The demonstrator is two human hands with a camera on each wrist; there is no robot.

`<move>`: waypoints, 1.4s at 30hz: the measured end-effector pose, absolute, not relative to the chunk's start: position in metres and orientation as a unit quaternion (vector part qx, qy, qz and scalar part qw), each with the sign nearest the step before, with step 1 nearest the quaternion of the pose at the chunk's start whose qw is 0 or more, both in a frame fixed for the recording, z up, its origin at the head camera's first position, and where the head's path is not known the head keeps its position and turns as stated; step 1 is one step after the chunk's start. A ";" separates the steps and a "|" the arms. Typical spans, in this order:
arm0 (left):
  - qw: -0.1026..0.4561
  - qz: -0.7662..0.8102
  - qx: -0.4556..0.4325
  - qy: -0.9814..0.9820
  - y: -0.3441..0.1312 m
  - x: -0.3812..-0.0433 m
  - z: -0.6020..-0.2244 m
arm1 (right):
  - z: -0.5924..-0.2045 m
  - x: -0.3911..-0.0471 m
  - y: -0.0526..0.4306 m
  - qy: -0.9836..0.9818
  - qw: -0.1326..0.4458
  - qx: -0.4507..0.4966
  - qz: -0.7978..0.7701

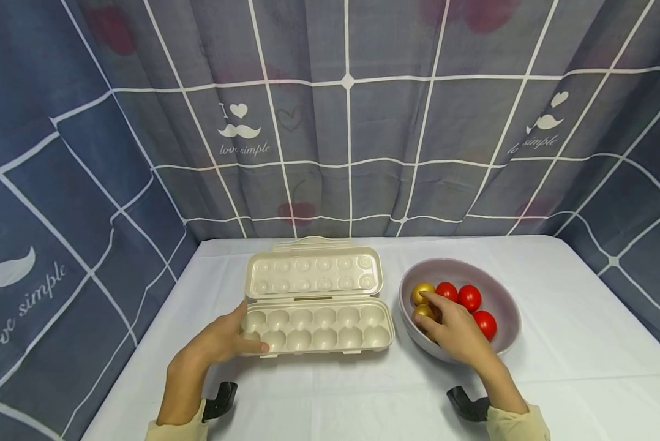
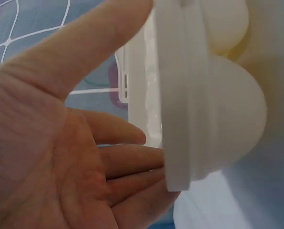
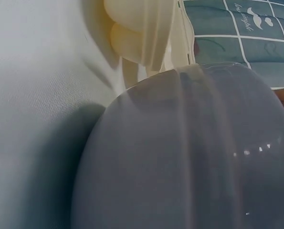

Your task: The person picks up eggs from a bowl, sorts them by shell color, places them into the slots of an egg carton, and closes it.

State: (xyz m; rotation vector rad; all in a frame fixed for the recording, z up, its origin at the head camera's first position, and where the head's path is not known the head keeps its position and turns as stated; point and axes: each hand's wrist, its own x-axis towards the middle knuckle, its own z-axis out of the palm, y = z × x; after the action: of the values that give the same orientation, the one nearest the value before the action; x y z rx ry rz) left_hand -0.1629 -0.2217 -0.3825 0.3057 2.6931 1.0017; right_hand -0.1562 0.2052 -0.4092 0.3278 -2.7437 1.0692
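In the head view a cream egg carton (image 1: 319, 324) lies with its lid (image 1: 313, 269) folded back and its cups bare. My left hand (image 1: 220, 340) holds the carton's left end, thumb along the front edge and fingers at the side. The left wrist view shows those fingers (image 2: 132, 162) touching the tray wall. My right hand (image 1: 453, 327) reaches into a mauve bowl (image 1: 503, 300). Its thumb and index finger are around a gold ball (image 1: 422, 312), beside another gold ball (image 1: 420, 289); whether they pinch it is unclear. Shiny red balls (image 1: 469, 297) lie there too.
A white cloth covers the table (image 1: 330, 398), backed by a grey-blue checked curtain (image 1: 319, 135). The bowl stands just right of the carton. Black wrist mounts (image 1: 221, 399) extend from both wrists. In the right wrist view the bowl's outer wall (image 3: 151, 157) hides most of the hand.
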 end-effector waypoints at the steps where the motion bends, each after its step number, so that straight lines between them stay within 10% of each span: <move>1: 0.124 0.338 0.100 0.928 -0.220 -0.162 -0.382 | -0.409 -0.157 0.205 -0.923 0.090 0.108 0.358; 42: 0.107 0.293 0.064 0.948 -0.208 -0.156 -0.383 | -0.409 -0.160 0.206 -0.941 0.014 0.101 0.322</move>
State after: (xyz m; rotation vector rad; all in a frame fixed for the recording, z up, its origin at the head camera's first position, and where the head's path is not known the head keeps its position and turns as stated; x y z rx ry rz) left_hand -0.1560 -0.2077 -0.3834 0.1890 2.7915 0.8625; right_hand -0.1600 0.2061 -0.4086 0.3142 -2.9317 1.0020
